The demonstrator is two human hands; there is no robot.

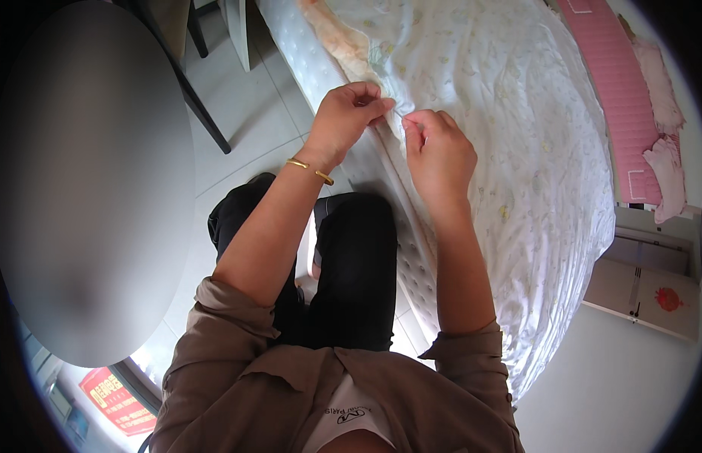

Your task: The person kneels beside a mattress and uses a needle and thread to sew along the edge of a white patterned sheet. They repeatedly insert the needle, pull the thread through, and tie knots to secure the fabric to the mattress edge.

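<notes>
A white quilt cover (517,136) with a faint pattern lies wrinkled across a bed, its near edge running along the mattress side (290,34). At that edge, my left hand (349,121) pinches the cloth between thumb and fingertips. A gold bangle (326,178) circles its wrist. Just to the right, my right hand (441,155) is closed in a pinch on the same edge, a small gap from the left. Peach-coloured cloth (337,41) shows along the edge beyond my hands. Whether anything small is between the fingertips is hidden.
A grey oval tabletop (94,181) fills the left side. Dark furniture legs (207,113) stand on the tiled floor (249,136). At the far right are a pink quilted cloth (615,98) and a pale cabinet (611,287). My knees (355,257) are beside the bed.
</notes>
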